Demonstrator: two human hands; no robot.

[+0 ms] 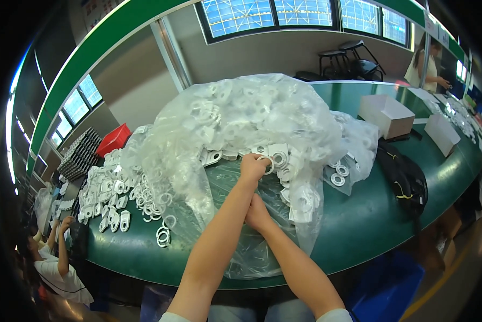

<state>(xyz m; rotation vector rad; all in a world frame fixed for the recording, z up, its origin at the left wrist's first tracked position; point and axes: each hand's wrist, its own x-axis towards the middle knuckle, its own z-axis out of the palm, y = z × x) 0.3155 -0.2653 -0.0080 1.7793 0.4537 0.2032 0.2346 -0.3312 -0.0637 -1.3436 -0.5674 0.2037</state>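
Observation:
My left hand [253, 167] reaches to the mouth of a big clear plastic bag [192, 185] full of white plastic parts. Its fingers are closed on a white plastic ring [268, 166], which stands out on the right side of the hand. Behind the ring, more white ring-shaped parts [279, 155] lie in the bag's opening. Nearer to me, my right hand [258, 213] is at my left wrist, above the bag's spread film. My left forearm covers the right hand's fingers, so whether they grip anything is hidden.
Loose white parts [109, 188] and rings [163, 236] cover the green table [353, 225] on the left, beside a red bin [114, 140]. To the right are a smaller bag of rings [356, 142], a black bag [404, 177] and a white box [386, 115]. Other people work at both sides.

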